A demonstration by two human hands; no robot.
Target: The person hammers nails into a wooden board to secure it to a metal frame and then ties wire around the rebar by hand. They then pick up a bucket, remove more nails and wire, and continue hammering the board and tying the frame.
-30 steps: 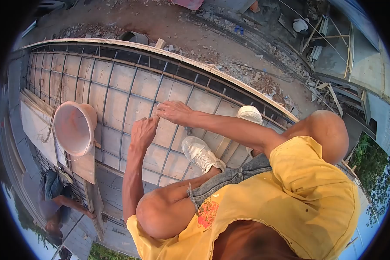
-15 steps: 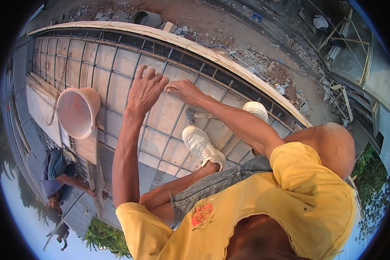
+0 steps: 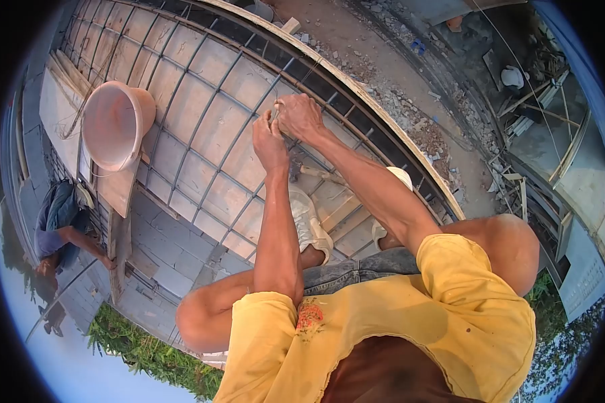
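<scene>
My left hand [image 3: 270,144] and my right hand [image 3: 299,115] meet above the grid of steel reinforcing bars [image 3: 208,99], near its far edge. Both have their fingers pinched together, almost touching. A thin wire-like strand seems to run between the fingertips; its ends are too fine to make out. Just below the hands lies a hammer [image 3: 321,174], its head partly hidden behind my left wrist. Under the bars are pale formwork boards [image 3: 238,153]. My shoes [image 3: 309,225] rest on the grid close by.
A pinkish plastic bucket [image 3: 146,115] stands at the left, beside loose planks. Along the far side runs a curved wooden form edge [image 3: 356,85], with rubble [image 3: 410,111] beyond it. Another person [image 3: 64,225] crouches at the lower left, one hand on a board.
My left hand has moved right and down in the view, fingers now pinching beside my right hand. My right hand is slightly higher and further right. The camera view has turned.
</scene>
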